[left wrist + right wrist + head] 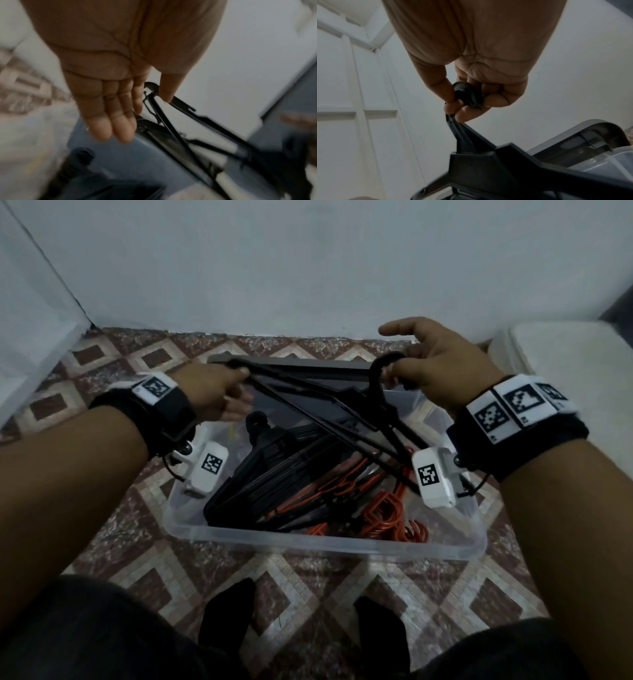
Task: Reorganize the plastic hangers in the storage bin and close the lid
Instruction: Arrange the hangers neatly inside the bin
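A clear plastic storage bin (308, 542) stands on the tiled floor. Inside lie a stack of black hangers (274, 467) on the left and orange hangers (383, 508) at the front right. A few black hangers (325, 402) are held together above the bin's far side. My left hand (239, 385) pinches their shoulder corner between thumb and forefinger, the other fingers straight (150, 100). My right hand (404, 371) grips their hook (467, 93), fingers curled round it, forefinger pointing away. The grey lid (308, 364) lies behind the bin by the wall.
A white wall runs close behind the bin. A white panelled door (34, 320) stands at the left, and a white piece of furniture (565, 350) at the right. My feet in black socks (226, 618) are just in front of the bin.
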The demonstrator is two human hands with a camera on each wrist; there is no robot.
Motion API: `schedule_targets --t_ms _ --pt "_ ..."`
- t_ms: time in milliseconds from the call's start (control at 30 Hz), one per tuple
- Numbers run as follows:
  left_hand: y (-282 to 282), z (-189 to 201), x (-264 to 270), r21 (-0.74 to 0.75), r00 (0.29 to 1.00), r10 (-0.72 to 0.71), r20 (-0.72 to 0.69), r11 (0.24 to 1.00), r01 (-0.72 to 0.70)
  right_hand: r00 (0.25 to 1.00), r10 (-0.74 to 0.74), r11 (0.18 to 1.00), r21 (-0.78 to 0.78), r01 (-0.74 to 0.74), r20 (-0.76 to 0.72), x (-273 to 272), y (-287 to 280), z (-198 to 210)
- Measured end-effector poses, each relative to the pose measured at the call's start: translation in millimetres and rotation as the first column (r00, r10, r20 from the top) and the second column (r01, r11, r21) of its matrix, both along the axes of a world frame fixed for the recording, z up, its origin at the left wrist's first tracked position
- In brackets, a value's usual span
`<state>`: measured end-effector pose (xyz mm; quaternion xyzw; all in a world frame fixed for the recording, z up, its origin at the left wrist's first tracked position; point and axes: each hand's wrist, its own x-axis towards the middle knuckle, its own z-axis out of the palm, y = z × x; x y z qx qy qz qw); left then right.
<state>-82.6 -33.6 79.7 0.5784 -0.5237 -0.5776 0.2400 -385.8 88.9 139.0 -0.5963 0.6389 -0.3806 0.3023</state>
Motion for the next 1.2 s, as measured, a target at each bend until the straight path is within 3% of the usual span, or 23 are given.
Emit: schedule_targets --t_ms 33,67,100,167,267,367,433,500,533,700,767,800,900,1200 --pt "1 -8 -1 -0.021 0.978 -0.077 0.194 0.996 0.082 0.999 -0.002 1.000 0.007 0.002 -0.043 1 -1 -1" --pt "2 -16 -2 -0.028 0.911 -0.182 0.370 0.978 0.207 0.995 -0.009 1.000 0.012 0.010 -0.099 3 -1 -2" --pt "5 -22 -5 0.001 0.807 -0.299 0.509 0.938 0.346 0.989 -0.019 1.000 0.020 0.022 -0.150 4 -1 -1" --pt "12 -30 -22 0.143 0.548 -0.522 0.653 0.796 0.588 0.979 -0.049 0.998 0.031 0.056 -0.199 7 -1 -1" --pt "28 -48 -70 0.251 0.224 -0.683 0.695 0.523 0.815 0.945 -0.099 0.994 0.003 0.106 -0.313 5 -1 -3" --pt "47 -80 -125 0.208 0.002 -0.639 0.769 0.254 0.945 0.905 -0.152 0.988 -0.039 0.149 -0.396 -4 -5 -7" --pt "55 -108 -153 0.309 -0.172 -0.612 0.772 0.125 0.943 0.885 -0.197 0.980 -0.058 0.191 -0.422 -12 -8 -11" --pt "61 -130 -171 0.420 -0.300 -0.595 0.746 0.070 0.905 0.876 -0.243 0.970 -0.079 0.231 -0.417 -21 -10 -15" --pt "64 -139 -177 0.417 -0.305 -0.577 0.758 0.068 0.906 0.875 -0.265 0.964 -0.089 0.251 -0.405 -25 -11 -16" --pt "61 -153 -179 0.307 -0.201 -0.494 0.846 0.144 0.941 0.864 -0.347 0.938 -0.115 0.328 -0.365 -36 -19 -23" --pt "54 -146 -171 0.288 -0.165 -0.478 0.863 0.197 0.937 0.855 -0.385 0.923 -0.125 0.364 -0.349 -37 -20 -24" --pt "49 -141 -166 0.250 -0.114 -0.460 0.881 0.246 0.936 0.850 -0.403 0.915 -0.131 0.382 -0.338 -37 -21 -23" --pt "35 -105 -150 0.070 0.072 -0.330 0.941 0.399 0.914 0.846 -0.433 0.902 -0.149 0.406 -0.311 -34 -19 -19" --pt "33 36 -82 -0.296 0.434 -0.312 0.845 0.403 0.866 0.885 -0.386 0.923 -0.101 0.373 -0.261 -17 -3 1"
